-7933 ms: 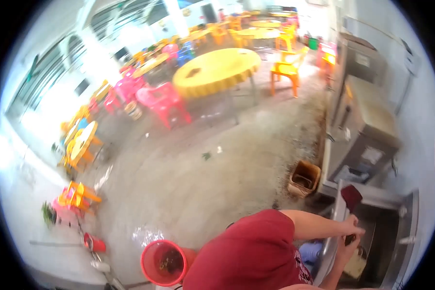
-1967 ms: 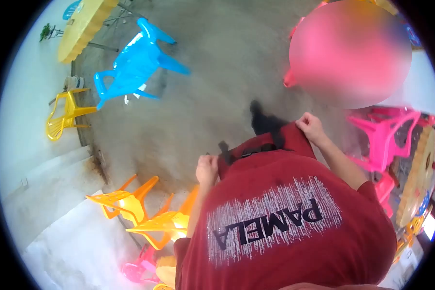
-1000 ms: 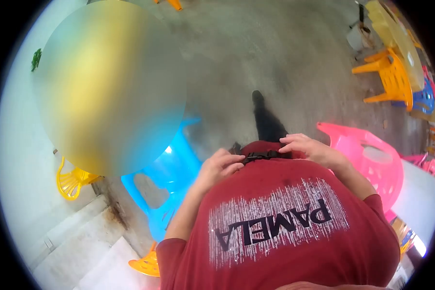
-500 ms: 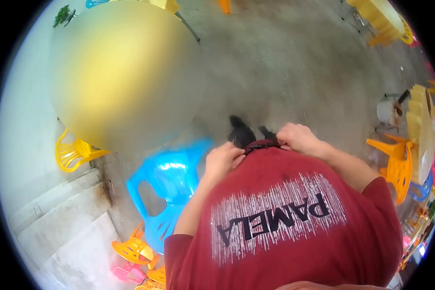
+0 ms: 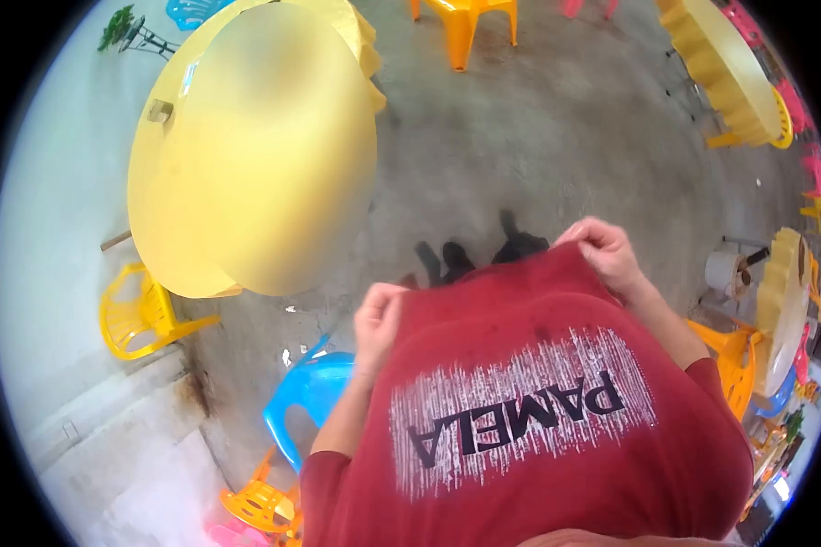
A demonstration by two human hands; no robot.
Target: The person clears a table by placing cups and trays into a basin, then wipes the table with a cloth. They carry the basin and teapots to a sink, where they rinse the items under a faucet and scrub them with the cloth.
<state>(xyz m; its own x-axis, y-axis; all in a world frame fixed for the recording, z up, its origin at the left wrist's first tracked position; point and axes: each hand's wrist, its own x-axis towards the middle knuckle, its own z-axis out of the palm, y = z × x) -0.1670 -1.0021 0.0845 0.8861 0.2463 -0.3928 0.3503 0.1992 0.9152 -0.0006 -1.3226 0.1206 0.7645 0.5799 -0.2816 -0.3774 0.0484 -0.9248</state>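
Observation:
I look straight down my own front at a red T-shirt (image 5: pixel 520 401) with white and black print. My left hand (image 5: pixel 379 314) pinches the shirt's hem at the left side. Over on the right, my right hand (image 5: pixel 602 255) grips the same hem with its fingers curled over the cloth. The hem is pulled outward between the two hands. My dark shoes (image 5: pixel 483 255) show just beyond the hem on the concrete floor.
A round yellow table (image 5: pixel 246 155) stands close at the left front. A blue plastic chair (image 5: pixel 306 397) is by my left side, a yellow chair (image 5: pixel 137 310) by the wall, orange chairs (image 5: pixel 465 23) farther off. More yellow tables (image 5: pixel 725 73) line the right.
Both hands have left the black buckle at my waist, moved apart and taken hold of the shirt hem, which now covers the buckle. The view has shifted, and the blue chair sits lower.

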